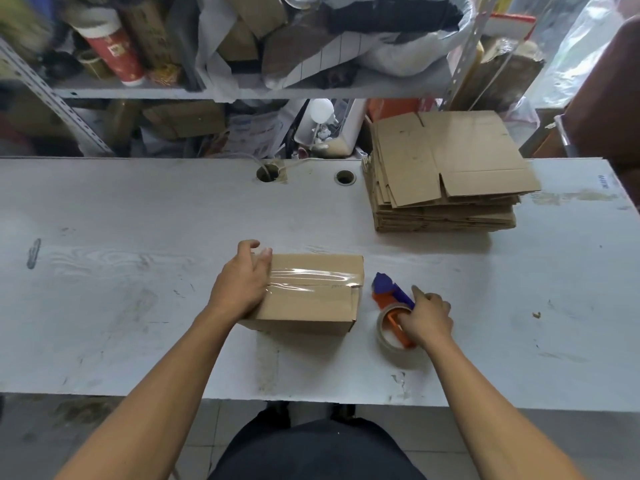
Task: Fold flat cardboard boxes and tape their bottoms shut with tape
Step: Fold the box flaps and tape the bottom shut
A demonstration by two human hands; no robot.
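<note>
— While we're looking down at it, what's the work surface like?

— It's a long white table [138, 306], scuffed and smudged, with two round cable holes [344, 177] near its far edge. Behind it stand metal shelves [138, 90] crammed with cardboard, plastic bags and rolls; tiled floor shows below the near edge.

— And the hands?

— The left hand [242, 282] lies on the left end of a folded box [311, 292], palm down, fingers curled over its far-left corner and thumb on top, gripping it. The right hand [427, 315] reaches out to a tape dispenser [391, 299], fingers curled round its orange and blue handle, with the forefinger sticking up.

— Where is the box exactly?

— Near the middle of the table, close to the person, resting on the surface. A strip of clear tape [311, 277] runs along its top seam and down over its right end. The dispenser sits just beside its right end, with the tape roll [388, 341] on the table.

— Anything else around?

— A stack of flat boxes [446, 174] sits at the far right, well apart from the hands. A dark mark [33, 253] shows at the far left. Nothing stands between either hand and what it holds.
</note>
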